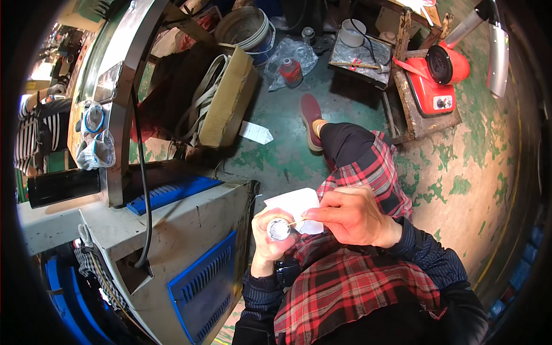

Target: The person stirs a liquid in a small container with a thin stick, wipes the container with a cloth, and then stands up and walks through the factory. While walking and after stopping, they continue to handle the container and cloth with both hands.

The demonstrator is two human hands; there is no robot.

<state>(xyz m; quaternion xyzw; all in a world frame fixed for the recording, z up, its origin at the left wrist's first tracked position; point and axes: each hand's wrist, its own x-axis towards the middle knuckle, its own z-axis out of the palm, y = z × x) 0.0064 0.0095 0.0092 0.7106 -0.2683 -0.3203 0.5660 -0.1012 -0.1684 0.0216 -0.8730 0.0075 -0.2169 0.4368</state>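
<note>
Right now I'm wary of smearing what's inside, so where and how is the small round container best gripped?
Hold the small round container around its outer wall, probably from the left, as the left hand does. Its round mouth faces the camera, so fingers are best kept off the rim; the thin stick in the right hand points in from the right.

on your left, the machine housing stands near your left hand and blocks sideways reach. your right hand can pass rightward over open floor. ahead, your leg juts into the gap between the cardboard box and the wooden stand, narrowing it.
</note>
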